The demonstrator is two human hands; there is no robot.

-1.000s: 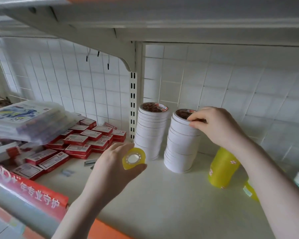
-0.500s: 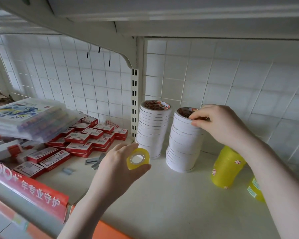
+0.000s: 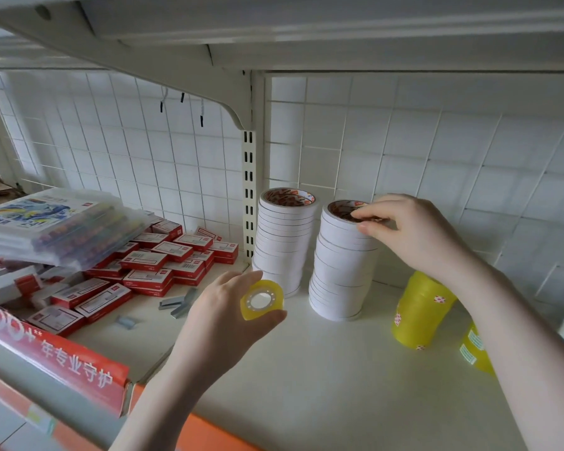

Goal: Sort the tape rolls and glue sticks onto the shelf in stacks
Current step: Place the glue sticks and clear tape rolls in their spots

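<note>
Tape roll [image 3: 261, 300], small, light, stiff and probably slick, pinched across its rim by the left hand [image 3: 223, 315] before the right stack [image 3: 341, 260], whose top roll the right hand [image 3: 414, 236] pinches.

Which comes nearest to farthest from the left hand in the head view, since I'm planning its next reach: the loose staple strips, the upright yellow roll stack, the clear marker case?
From the left hand:
1. Loose staple strips, just to its left on the shelf.
2. Upright yellow roll stack, off to the right beyond the white stacks.
3. Clear marker case, far left atop the boxes.
</note>
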